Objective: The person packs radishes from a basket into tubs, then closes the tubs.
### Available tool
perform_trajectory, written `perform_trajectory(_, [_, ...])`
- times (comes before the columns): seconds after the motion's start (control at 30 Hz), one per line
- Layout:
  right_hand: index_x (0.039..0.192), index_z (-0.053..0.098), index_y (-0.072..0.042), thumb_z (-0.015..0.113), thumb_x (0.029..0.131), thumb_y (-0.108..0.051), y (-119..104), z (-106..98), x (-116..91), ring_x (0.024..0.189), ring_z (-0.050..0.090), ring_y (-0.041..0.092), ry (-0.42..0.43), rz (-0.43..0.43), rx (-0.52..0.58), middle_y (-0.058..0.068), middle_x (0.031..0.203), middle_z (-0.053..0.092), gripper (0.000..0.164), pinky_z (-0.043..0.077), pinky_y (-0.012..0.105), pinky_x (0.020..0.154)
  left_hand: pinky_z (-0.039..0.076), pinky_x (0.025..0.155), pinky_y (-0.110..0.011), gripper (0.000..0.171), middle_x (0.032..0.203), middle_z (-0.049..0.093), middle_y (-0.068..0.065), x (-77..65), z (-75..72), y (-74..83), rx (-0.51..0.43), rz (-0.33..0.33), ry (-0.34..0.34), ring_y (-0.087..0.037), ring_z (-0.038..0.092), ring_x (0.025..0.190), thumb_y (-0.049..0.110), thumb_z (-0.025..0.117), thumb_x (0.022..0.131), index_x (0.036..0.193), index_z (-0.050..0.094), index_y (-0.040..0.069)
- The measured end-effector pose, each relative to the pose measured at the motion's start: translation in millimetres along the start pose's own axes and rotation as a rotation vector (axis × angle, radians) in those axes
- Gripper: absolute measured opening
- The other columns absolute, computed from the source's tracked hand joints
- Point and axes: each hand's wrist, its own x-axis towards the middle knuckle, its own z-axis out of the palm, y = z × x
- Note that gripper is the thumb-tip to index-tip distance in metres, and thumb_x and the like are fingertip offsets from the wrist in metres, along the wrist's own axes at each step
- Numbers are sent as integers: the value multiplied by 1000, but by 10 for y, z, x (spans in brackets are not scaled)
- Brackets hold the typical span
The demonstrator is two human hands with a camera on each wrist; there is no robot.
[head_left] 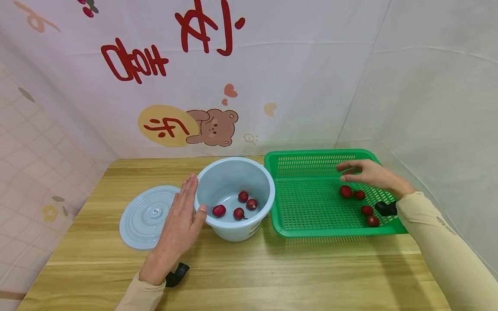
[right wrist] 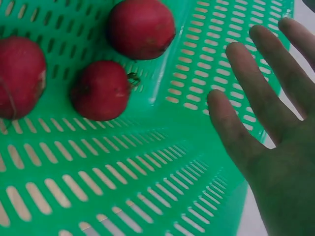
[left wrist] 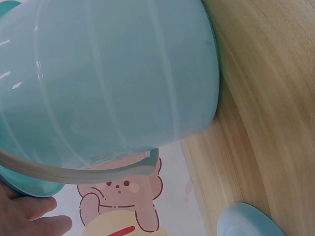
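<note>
A light blue bucket (head_left: 237, 232) stands upright in the middle of the table, with several red radishes (head_left: 218, 211) on its bottom. My left hand (head_left: 180, 221) is at the bucket's left rim, fingers straight, gripping nothing. To the right lies a green plastic basket (head_left: 307, 203) holding several more radishes (head_left: 345, 191). Above those, my right hand (head_left: 369, 173) hovers with fingers spread and slightly bent, nothing between them. In the right wrist view three radishes (right wrist: 141, 28) lie apart from the hand's fingertips. The left wrist view shows mostly the bucket's outer wall (left wrist: 113, 73).
A round blue lid (head_left: 142, 218) with a small knob lies flat left of the bucket, partly behind my left hand. The wooden table (head_left: 272, 276) ends at a white wall covering (head_left: 311, 95) printed with a bear and red characters.
</note>
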Motion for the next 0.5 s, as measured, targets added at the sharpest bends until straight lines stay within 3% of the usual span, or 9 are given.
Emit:
perform_trajectory(0.1, [147,54,-1,69,101,-32,43,14,12,129,59,39,-35,13,22,20,148,56,57,50,51,103,22,120,-66,67,171,21,-11,0,2,-3,0,2,1,-33,17,158,29,46,107,165,21,4])
perform_trajectory(0.23, [148,53,1,69,101,-29,102,39,31,127,61,38,-70,28,34,24,147,55,58,51,50,102,21,120,-66,67,171,21,-11,-1,5,-6,-3,6,3,-34,17,158,28,46,107,165,21,3])
perform_trajectory(0.5, [146,54,3,66,102,-25,249,86,64,126,60,42,-115,38,-23,27,143,57,53,49,59,102,22,120,-66,67,171,21,-10,-4,7,-5,-1,3,4,-33,17,158,27,46,107,165,22,3])
